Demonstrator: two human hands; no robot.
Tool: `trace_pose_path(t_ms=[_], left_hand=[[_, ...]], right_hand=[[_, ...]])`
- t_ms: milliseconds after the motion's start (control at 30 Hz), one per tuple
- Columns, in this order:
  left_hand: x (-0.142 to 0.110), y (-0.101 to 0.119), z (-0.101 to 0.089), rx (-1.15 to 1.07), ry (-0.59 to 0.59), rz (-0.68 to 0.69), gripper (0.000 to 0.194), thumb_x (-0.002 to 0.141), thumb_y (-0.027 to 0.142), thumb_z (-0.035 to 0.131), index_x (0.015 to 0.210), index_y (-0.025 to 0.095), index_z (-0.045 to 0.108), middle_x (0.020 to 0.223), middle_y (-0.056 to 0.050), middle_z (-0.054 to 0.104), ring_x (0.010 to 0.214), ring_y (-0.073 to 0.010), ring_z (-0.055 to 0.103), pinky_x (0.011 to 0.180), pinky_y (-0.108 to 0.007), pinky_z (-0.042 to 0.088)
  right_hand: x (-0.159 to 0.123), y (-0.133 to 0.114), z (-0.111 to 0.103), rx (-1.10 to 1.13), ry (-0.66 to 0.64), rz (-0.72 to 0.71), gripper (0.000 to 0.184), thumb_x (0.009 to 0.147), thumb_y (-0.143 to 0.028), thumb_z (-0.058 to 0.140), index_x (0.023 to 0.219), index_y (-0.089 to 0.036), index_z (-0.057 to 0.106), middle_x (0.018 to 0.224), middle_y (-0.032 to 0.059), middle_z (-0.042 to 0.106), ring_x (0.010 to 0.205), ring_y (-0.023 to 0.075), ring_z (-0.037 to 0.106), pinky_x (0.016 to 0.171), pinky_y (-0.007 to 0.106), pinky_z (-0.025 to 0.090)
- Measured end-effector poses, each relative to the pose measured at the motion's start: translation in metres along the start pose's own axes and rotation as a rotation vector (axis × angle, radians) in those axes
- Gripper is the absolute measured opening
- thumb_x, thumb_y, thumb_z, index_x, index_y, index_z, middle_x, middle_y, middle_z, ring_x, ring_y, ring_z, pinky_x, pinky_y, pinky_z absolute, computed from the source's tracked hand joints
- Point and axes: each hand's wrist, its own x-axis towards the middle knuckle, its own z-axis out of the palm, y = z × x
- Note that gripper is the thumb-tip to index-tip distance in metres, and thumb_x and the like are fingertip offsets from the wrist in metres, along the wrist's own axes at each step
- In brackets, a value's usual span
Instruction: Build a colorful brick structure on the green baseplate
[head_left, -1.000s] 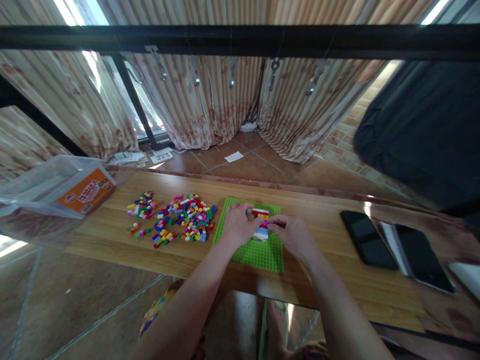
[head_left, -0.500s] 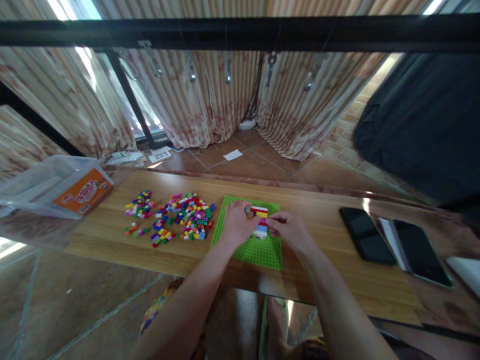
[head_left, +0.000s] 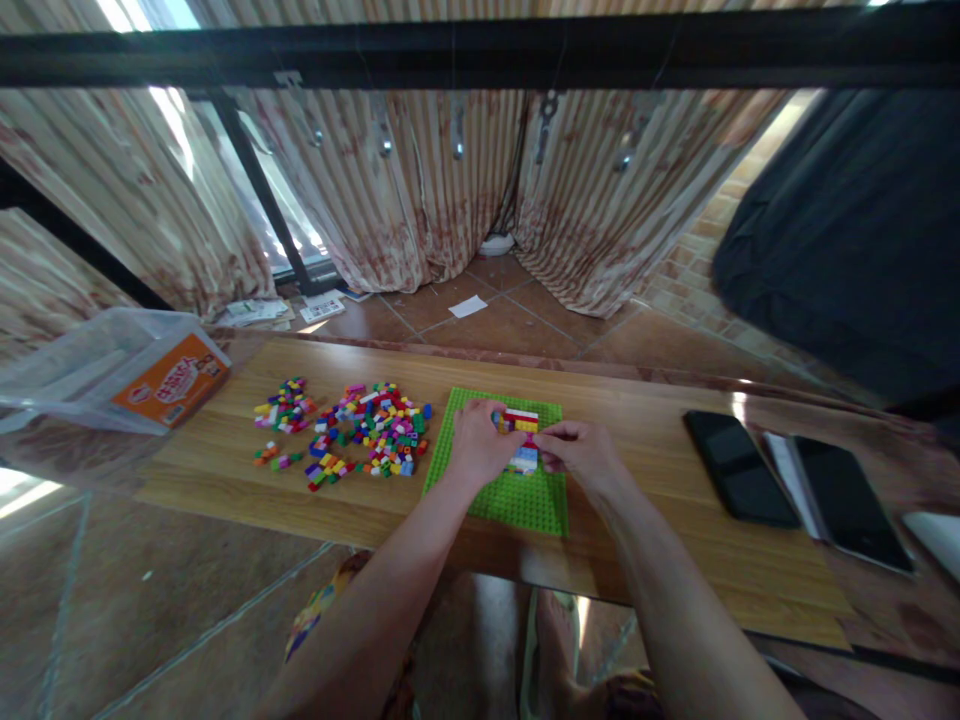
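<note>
A green studded baseplate (head_left: 517, 508) lies on the wooden board, with a small build of toy bricks (head_left: 525, 456) in red, white, yellow and light blue on its middle. My left hand (head_left: 481, 445) curls round the build's left side, thumb against the bricks; its fingers are closed and partly hide the build. From the right, my right hand (head_left: 589, 455) pinches a small pink toy brick (head_left: 529, 438) at the build's middle, between both hands. Whether that brick is seated cannot be made out.
Loose toy bricks (head_left: 375, 430) lie in piles left of the baseplate. A clear plastic box (head_left: 97, 365) with an orange label stands at the far left. A dark phone (head_left: 739, 468) and another dark-screened device (head_left: 851, 500) lie at the right. Curtains (head_left: 390, 210) hang beyond the board.
The view has shifted slightly. Both hands keep almost the same place and hold at the build.
</note>
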Motion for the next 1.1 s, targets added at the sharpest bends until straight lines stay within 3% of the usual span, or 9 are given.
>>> trace_pose_path(t_ms=[433,533,667,767,900,1000,1100], left_hand=[[0.006,-0.004,0.007,-0.069,0.034,-0.066,0.038,0.060,0.023,0.077,0.096,0.014,0.067,0.104,-0.010,0.064,0.100,-0.0246,0.059,0.093,-0.041,0.045],[0.005,-0.013,0.009,-0.242,0.034,-0.058,0.039,0.067,0.020,0.071,0.105,0.014,0.065,0.109,-0.010,0.066,0.100,-0.0217,0.061,0.093,-0.038,0.047],[0.001,-0.022,0.011,-0.523,0.059,-0.192,0.038,0.079,0.018,0.058,0.116,0.013,0.060,0.116,-0.011,0.066,0.104,-0.0176,0.063,0.094,-0.033,0.048],[-0.006,-0.019,0.010,-0.554,0.073,-0.285,0.038,0.082,0.021,0.056,0.119,0.014,0.057,0.123,-0.013,0.063,0.114,-0.0180,0.059,0.097,-0.031,0.047],[-0.022,-0.008,0.002,-0.631,-0.003,-0.343,0.041,0.088,0.032,0.053,0.126,0.016,0.051,0.132,-0.014,0.057,0.116,-0.0192,0.059,0.087,-0.029,0.052],[-0.030,-0.007,-0.001,-0.640,-0.112,-0.332,0.044,0.088,0.039,0.051,0.127,0.019,0.050,0.127,-0.013,0.060,0.104,-0.0191,0.064,0.072,-0.027,0.055],[-0.027,-0.013,-0.003,-0.449,-0.105,-0.244,0.039,0.086,0.037,0.055,0.119,0.016,0.056,0.106,-0.011,0.069,0.088,-0.0185,0.067,0.072,-0.029,0.054]], right_hand=[[-0.001,0.006,0.006,-0.007,0.042,0.002,0.028,0.057,-0.039,0.080,0.063,-0.017,0.063,0.048,-0.0018,0.059,0.041,0.0099,0.052,0.041,0.022,0.049],[-0.005,0.008,0.003,-0.005,0.027,-0.008,0.027,0.064,-0.041,0.074,0.067,-0.016,0.065,0.054,0.0002,0.062,0.044,0.0094,0.054,0.044,0.022,0.049],[-0.014,0.007,-0.008,-0.004,0.027,0.008,0.032,0.076,-0.047,0.062,0.078,-0.015,0.067,0.068,0.0054,0.067,0.055,0.0120,0.060,0.049,0.023,0.051],[-0.021,0.002,-0.010,-0.035,-0.046,0.013,0.036,0.078,-0.050,0.060,0.086,-0.016,0.068,0.078,0.0071,0.070,0.068,0.0159,0.065,0.055,0.024,0.052],[-0.016,-0.007,-0.003,0.053,-0.117,-0.131,0.043,0.076,-0.056,0.061,0.090,-0.016,0.069,0.089,0.0075,0.072,0.085,0.0201,0.066,0.070,0.029,0.053],[-0.001,-0.014,-0.003,0.167,-0.025,-0.249,0.045,0.072,-0.054,0.067,0.097,-0.017,0.069,0.100,0.0089,0.072,0.094,0.0215,0.066,0.080,0.031,0.052],[0.012,-0.014,-0.014,0.122,0.258,-0.365,0.047,0.072,-0.049,0.066,0.105,-0.017,0.067,0.110,0.0102,0.070,0.103,0.0223,0.063,0.088,0.034,0.049]])
